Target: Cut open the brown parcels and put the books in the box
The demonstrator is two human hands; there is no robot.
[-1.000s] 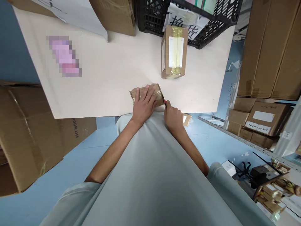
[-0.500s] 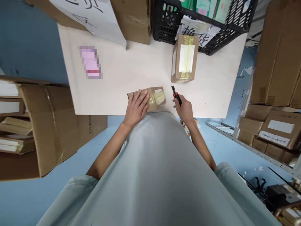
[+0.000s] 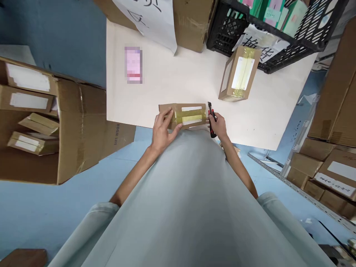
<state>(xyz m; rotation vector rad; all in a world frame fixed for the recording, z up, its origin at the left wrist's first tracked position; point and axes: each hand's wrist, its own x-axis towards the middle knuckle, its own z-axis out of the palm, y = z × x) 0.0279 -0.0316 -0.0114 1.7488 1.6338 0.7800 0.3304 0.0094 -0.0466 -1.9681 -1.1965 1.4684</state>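
Observation:
A small cardboard box [image 3: 191, 115] lies at the table's front edge, right against my shirt. Its upper side carries a white label under yellowish clear tape. My left hand [image 3: 162, 129] grips the box's left end, fingers over the top and thumb along the near side. In my right hand [image 3: 218, 126] is a red and black box cutter [image 3: 210, 118], its tip pointing away from me. That hand is at the box's right end, and some of its fingertips seem to touch it. Whether the blade is out I cannot tell.
On the white table [image 3: 191, 81] stand a taped carton [image 3: 240, 74], a black crate [image 3: 228, 31] with green boxes, and a larger cardboard box [image 3: 191, 26]. A pixelated pink item [image 3: 134, 65] lies at left. An open carton [image 3: 80, 126] holding parcels stands left; stacked cartons [image 3: 333, 174] stand right.
The small box has been turned so its labelled, taped side faces up. My left hand went from lying flat on it to gripping its left end. The right hand brought the cutter to its right end.

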